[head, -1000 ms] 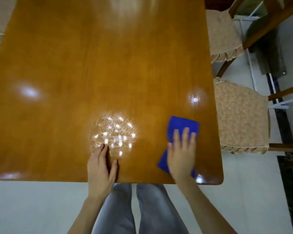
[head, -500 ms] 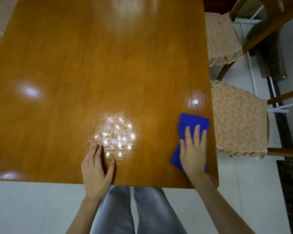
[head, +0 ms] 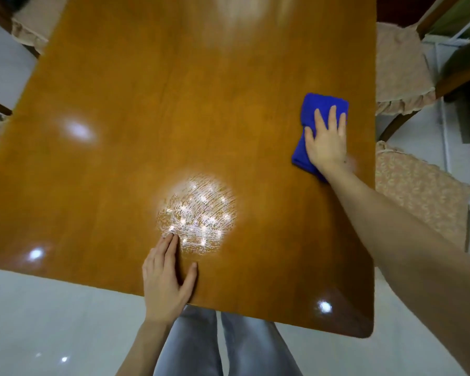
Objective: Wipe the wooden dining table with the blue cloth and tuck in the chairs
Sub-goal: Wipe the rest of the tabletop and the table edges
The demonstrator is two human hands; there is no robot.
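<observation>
**Item 1: your right hand** (head: 327, 142). Flat, fingers straight and slightly spread, palm pressing down on the cloth, with no curl round it. Over the last second it has travelled from the lower right of the frame, close to the table's near edge, up to the middle right, with the arm now reaching well out.

**Item 2: blue cloth** (head: 322, 104). Folded into a pad under that hand, on the tabletop near the right-hand edge. Its far end shows beyond your fingertips and a corner shows below the wrist. It has moved with the hand along the right side.

**Item 3: your left hand** (head: 164, 283). Open and laid flat at the lower centre, holding nothing, thumb splayed. It has stayed planted by the near edge as a brace.

**Item 4: table** (head: 174, 104). Glossy wood. A streaked glare patch (head: 198, 215) sits just past your left fingertips.

**Item 5: chairs.** The near chair (head: 418, 196) and far chair (head: 399, 69) at the right show most of their cushions outside the table edge. A third chair (head: 29, 31) shows at upper left.

**Reading.** You are mid-wipe, running a stroke up the right margin. The centre, left and far end probably remain, and no chair looks tucked in yet.
</observation>
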